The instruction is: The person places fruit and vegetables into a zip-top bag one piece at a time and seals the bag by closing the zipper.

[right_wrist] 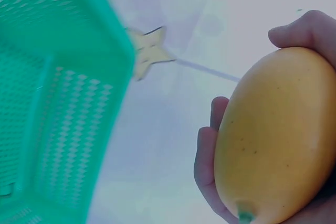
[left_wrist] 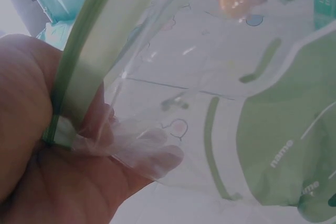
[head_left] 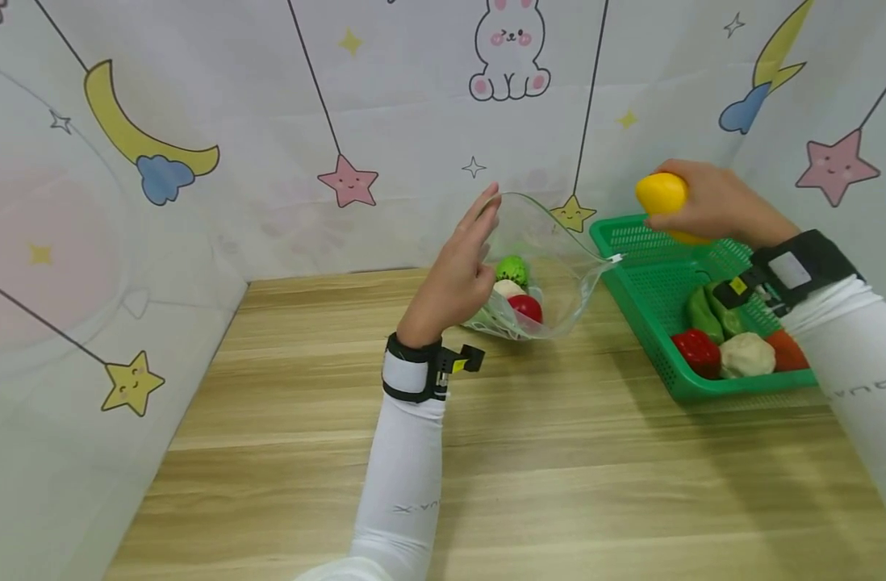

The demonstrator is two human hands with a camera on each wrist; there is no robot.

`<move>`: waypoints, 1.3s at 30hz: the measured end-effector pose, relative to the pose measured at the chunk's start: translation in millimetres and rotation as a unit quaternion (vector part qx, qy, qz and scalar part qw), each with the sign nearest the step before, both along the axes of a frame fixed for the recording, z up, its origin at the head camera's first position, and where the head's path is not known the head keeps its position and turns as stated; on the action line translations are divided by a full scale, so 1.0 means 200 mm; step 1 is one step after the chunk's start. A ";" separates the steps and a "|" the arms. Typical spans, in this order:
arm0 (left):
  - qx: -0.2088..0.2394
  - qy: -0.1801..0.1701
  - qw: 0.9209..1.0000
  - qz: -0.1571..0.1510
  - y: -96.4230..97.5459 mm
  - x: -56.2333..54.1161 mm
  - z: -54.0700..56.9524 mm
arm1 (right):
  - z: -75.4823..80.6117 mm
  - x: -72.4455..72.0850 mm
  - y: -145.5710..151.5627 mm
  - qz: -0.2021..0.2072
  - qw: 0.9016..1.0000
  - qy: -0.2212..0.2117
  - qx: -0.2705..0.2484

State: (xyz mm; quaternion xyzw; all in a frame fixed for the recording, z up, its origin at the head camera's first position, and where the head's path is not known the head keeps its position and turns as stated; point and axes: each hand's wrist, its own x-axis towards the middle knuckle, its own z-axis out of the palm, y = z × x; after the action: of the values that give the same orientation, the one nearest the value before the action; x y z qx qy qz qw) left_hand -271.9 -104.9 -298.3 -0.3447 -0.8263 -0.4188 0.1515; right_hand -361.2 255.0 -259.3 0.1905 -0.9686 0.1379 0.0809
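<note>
In the head view my left hand (head_left: pixel 453 270) grips the left edge of a clear zip bag (head_left: pixel 570 307), its fingers pointing upward. The left wrist view shows the bag's green zip strip (left_wrist: pixel 79 51) running between thumb and fingers, with green print on the plastic. The bag's mouth stands wide; inside lie a red round item (head_left: pixel 526 307), a whitish item and a green dark-specked item (head_left: pixel 511 269). My right hand (head_left: pixel 719 202) holds a yellow mango (right_wrist: pixel 275 135) with a green stem tip, raised above the basket's back left side, fingers wrapped round it.
A green perforated basket (head_left: pixel 639 339) stands at the right under my right arm. In it lie a red pepper (head_left: pixel 697 353), green peppers (head_left: pixel 704 315), a whitish knobbly vegetable (head_left: pixel 746 355) and an orange piece (head_left: pixel 786 351). A printed curtain (head_left: pixel 414 105) closes off the wooden table's back.
</note>
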 end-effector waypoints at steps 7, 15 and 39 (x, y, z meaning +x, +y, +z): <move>0.001 0.001 1.000 0.000 0.00 0.00 0.00 | 0.12 0.09 -0.13 0.028 0.998 0.057 -0.024; 0.001 -0.002 1.000 -0.002 0.00 0.00 -0.01 | 0.22 0.19 -0.26 0.063 0.993 0.095 -0.042; 0.005 -0.003 1.000 -0.003 0.00 0.00 0.00 | 0.26 0.43 -0.61 0.223 0.960 0.147 -0.085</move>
State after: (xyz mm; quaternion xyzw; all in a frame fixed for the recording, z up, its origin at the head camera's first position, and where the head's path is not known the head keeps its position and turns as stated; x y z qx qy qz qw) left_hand -272.3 -105.8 -298.8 -0.3454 -0.8235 -0.4243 0.1499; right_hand -275.2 133.6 -207.1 0.4125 -0.8637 0.2046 0.2050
